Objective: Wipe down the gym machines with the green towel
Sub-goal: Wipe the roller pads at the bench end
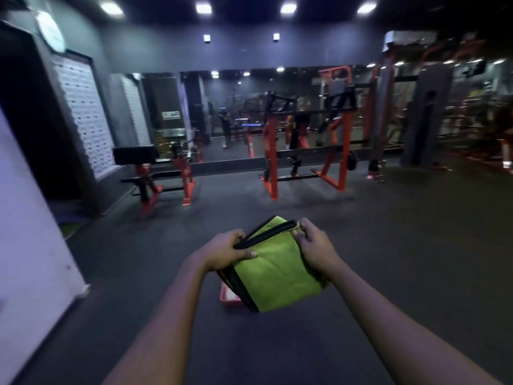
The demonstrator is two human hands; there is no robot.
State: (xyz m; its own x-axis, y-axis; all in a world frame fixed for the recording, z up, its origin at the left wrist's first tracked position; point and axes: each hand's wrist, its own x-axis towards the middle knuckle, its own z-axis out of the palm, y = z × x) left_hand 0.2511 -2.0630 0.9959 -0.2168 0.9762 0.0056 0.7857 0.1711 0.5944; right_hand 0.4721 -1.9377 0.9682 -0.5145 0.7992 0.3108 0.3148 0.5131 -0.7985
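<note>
Gripped the folded green towel (274,270) between left hand (227,251) and right hand (313,245), both curled on its black-edged top corners; hid most of a red object (226,297) below the left hand; made out only blurred red gym machines (270,162) far beyond; could not read the white sign (171,115).

Gym, red weight machines (305,140), padded bench (136,154), wall mirror (236,107)
</note>
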